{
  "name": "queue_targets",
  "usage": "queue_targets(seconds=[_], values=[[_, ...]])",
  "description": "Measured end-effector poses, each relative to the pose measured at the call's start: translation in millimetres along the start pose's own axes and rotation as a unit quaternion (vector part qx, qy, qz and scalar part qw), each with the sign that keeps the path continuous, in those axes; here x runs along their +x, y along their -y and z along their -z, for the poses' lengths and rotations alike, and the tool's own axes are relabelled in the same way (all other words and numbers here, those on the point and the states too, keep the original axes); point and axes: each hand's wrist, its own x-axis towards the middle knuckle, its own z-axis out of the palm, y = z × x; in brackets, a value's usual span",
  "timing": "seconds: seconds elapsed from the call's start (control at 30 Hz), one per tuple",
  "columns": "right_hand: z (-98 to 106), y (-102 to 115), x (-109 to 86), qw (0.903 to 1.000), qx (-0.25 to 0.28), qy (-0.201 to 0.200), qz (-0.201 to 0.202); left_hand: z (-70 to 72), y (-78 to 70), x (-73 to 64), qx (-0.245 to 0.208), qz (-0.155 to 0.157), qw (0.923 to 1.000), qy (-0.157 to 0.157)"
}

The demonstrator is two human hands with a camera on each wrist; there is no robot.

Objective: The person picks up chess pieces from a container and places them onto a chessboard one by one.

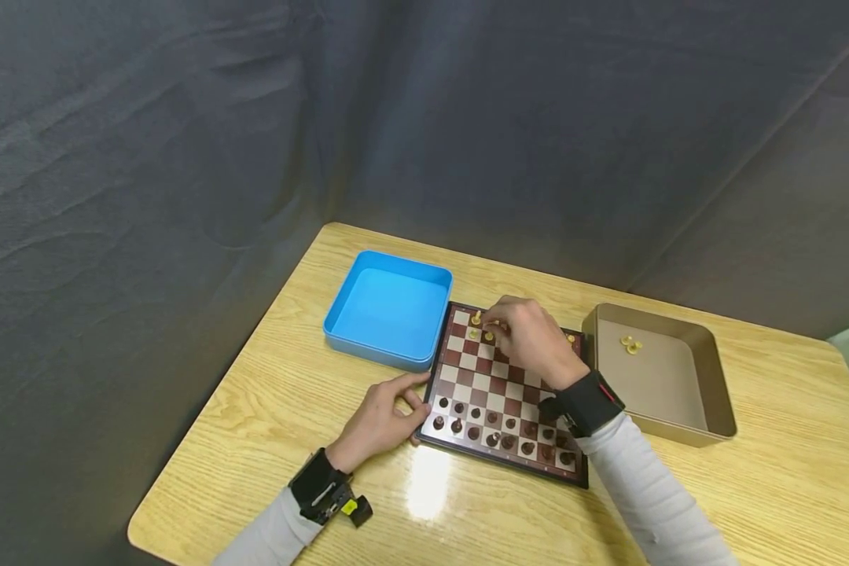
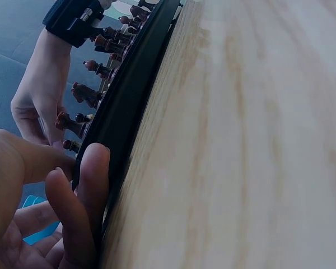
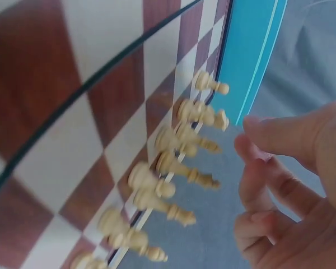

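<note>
My left hand point(image 1: 380, 414) grips the left edge of a brown-and-white chessboard point(image 1: 447, 373), thumb at the rim. In the left wrist view, fingertips point(image 2: 95, 159) lie against its black side. Over the far rows hangs my right hand point(image 1: 531, 338), thumb and fingers loosely bent beside a cream knight point(image 1: 476, 317). The right wrist view shows that hand point(image 3: 302, 185) just off the cream pieces, nothing visible between its fingertips. Several cream pieces point(image 3: 173, 168) stand in two rows there. Dark pieces point(image 1: 493, 439) fill the two near rows. My right hand hides part of the far rows.
A blue box point(image 1: 389, 358) stands at the board's far left, touching or close to its edge. On the right, a tan box point(image 1: 668, 428) holds a few cream chess pieces point(image 1: 633, 346). Wooden table point(image 1: 255, 401) lies beneath; a dark curtain point(image 1: 509, 141) hangs behind.
</note>
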Motion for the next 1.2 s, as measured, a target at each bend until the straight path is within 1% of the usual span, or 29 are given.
queue_targets(seconds=[0.1, 0.27, 0.37, 0.5, 0.6, 0.73, 0.97, 1.2], values=[[5, -5, -4.1, 0.9999, -0.003, -0.002, -0.011, -0.6, 0.1, -0.2, -0.001, 0.003, 1.0000, 0.001], [15, -14, -10.8, 0.9996, -0.017, -0.003, -0.025, -1.6, 1.3, 0.3, -0.015, 0.005, 0.9999, 0.005], [21, -21, -14.5, 0.9993, -0.016, -0.007, -0.033, -2.5, 1.6, 0.8, -0.022, 0.007, 0.9997, 0.005], [31, -31, -20.5, 0.9989, -0.016, -0.022, -0.039, -3.0, 0.7, 1.4, -0.026, 0.009, 0.9996, 0.005], [36, -38, -26.4, 0.9980, -0.027, -0.033, -0.047, -2.3, -0.3, 1.2, -0.025, 0.010, 0.9996, 0.005], [41, -45, -35.9, 0.9969, -0.028, -0.044, -0.059, -0.5, -1.4, 0.1, -0.025, 0.015, 0.9996, 0.005], [48, -55, -52.1, 0.9940, -0.030, -0.083, -0.065, 0.7, -1.3, -0.1, -0.022, 0.016, 0.9996, 0.006], [59, -66, -64.2, 0.9903, -0.038, -0.102, -0.087, 0.6, -0.9, -0.3, -0.021, 0.013, 0.9997, 0.002]])
